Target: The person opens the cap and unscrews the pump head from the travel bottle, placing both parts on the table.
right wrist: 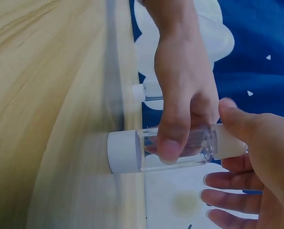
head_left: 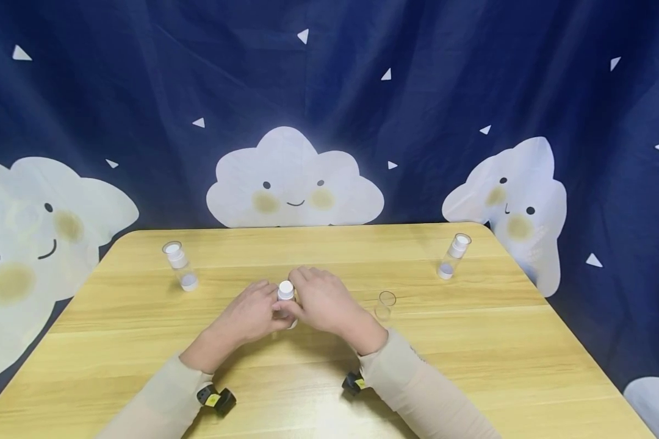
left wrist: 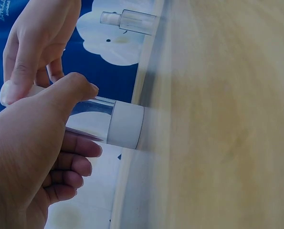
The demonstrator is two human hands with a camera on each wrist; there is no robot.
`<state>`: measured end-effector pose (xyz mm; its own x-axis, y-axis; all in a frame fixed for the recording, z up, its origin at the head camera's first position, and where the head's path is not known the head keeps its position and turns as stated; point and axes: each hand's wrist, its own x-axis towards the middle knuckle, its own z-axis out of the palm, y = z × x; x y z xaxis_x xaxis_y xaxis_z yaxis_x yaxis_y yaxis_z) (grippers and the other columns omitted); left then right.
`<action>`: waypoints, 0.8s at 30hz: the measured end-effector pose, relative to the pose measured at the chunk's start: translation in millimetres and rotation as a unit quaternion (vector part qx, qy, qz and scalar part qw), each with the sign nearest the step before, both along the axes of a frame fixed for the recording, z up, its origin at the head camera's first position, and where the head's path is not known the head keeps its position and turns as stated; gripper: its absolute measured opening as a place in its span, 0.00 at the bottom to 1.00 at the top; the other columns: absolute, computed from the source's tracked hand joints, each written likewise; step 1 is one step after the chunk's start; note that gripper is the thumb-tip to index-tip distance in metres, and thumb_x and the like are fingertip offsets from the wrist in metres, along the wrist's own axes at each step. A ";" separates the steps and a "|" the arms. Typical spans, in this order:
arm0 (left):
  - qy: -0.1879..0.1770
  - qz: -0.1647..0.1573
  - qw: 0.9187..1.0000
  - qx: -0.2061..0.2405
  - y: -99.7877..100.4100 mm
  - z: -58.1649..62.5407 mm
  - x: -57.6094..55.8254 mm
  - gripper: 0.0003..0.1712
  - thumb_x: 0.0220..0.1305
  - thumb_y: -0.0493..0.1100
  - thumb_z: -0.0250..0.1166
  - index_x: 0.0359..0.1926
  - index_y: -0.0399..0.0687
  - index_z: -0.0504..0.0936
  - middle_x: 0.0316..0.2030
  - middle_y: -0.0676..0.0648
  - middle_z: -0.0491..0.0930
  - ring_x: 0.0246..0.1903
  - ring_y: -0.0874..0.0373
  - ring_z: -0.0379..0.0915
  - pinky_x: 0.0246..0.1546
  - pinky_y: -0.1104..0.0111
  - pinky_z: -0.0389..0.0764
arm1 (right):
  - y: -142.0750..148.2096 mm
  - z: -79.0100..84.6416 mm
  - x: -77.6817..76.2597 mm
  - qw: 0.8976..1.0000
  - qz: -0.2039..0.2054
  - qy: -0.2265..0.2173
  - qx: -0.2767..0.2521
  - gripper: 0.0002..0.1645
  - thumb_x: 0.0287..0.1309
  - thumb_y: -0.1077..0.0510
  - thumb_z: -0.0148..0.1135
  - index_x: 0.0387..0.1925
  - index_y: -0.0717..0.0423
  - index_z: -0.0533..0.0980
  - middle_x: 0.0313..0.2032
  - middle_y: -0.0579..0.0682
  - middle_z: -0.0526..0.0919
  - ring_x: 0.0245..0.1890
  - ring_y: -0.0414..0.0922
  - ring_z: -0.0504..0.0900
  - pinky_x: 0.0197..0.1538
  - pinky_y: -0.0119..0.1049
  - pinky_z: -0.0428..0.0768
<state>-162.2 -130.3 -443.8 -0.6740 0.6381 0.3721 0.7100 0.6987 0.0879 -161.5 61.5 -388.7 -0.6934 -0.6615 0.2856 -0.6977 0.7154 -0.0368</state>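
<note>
One clear-walled, white-based bottle (right wrist: pixel 149 160), see-through, upright between both hands, body gripped by left hand (head_left: pixel 251 312), white top pinched by right hand (head_left: pixel 323 300); clear cap (head_left: pixel 385 306) beside right wrist; capped bottles beyond left (head_left: pixel 182 267) and right (head_left: pixel 453 256), contents indistinct.

Left hand (head_left: pixel 251 312) and right hand (head_left: pixel 324 299) hold a white-topped bottle (head_left: pixel 286 291).

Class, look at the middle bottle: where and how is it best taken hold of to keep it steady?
Probably best: grip the bottle round its clear body, coming from the left, as the left hand does. It stands roughly upright, white base down; the straight-sided body gives room to wrap, while the right hand pinches the narrower white top.
</note>
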 end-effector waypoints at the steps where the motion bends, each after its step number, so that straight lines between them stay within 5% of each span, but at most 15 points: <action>1: -0.003 0.004 1.000 -0.001 0.4 -0.1 0.0 0.19 0.56 0.58 0.69 0.33 0.48 0.77 0.28 0.54 0.74 0.30 0.58 0.67 0.39 0.64 0.74 | 0.2 0.1 -0.1 1.000 0.002 0.001 0.001 0.28 0.63 0.31 0.54 0.37 0.52 0.70 0.29 0.42 0.71 0.26 0.40 0.70 0.29 0.33 0.72; 7: -0.026 0.028 0.999 0.002 1.5 1.2 1.4 0.21 0.56 0.59 0.68 0.32 0.47 0.76 0.26 0.55 0.72 0.29 0.58 0.65 0.38 0.65 0.74 | 2.5 2.7 -2.4 0.999 0.026 -0.027 -0.010 0.26 0.64 0.35 0.56 0.42 0.54 0.72 0.34 0.44 0.76 0.30 0.40 0.74 0.33 0.33 0.77; 15: -0.049 0.038 0.998 0.003 2.3 3.7 1.6 0.23 0.55 0.61 0.69 0.36 0.48 0.76 0.27 0.56 0.72 0.28 0.59 0.63 0.35 0.66 0.72 | 6.0 10.3 -4.1 0.992 0.045 -0.107 -0.052 0.25 0.65 0.39 0.58 0.50 0.54 0.74 0.47 0.46 0.80 0.47 0.42 0.79 0.50 0.36 0.79; 24: -0.018 0.009 1.000 0.023 2.0 1.2 0.4 0.19 0.55 0.58 0.70 0.37 0.51 0.76 0.26 0.56 0.74 0.26 0.60 0.62 0.32 0.67 0.71 | 8.7 13.9 -5.4 0.988 0.051 -0.117 -0.085 0.25 0.65 0.38 0.58 0.52 0.52 0.74 0.48 0.46 0.80 0.49 0.42 0.79 0.53 0.37 0.78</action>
<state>-161.7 -128.4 -442.6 -0.6992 0.6086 0.3751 0.6928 0.7063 0.1455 -166.9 70.2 -374.8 -0.6857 -0.6881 0.2375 -0.7241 0.6114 -0.3191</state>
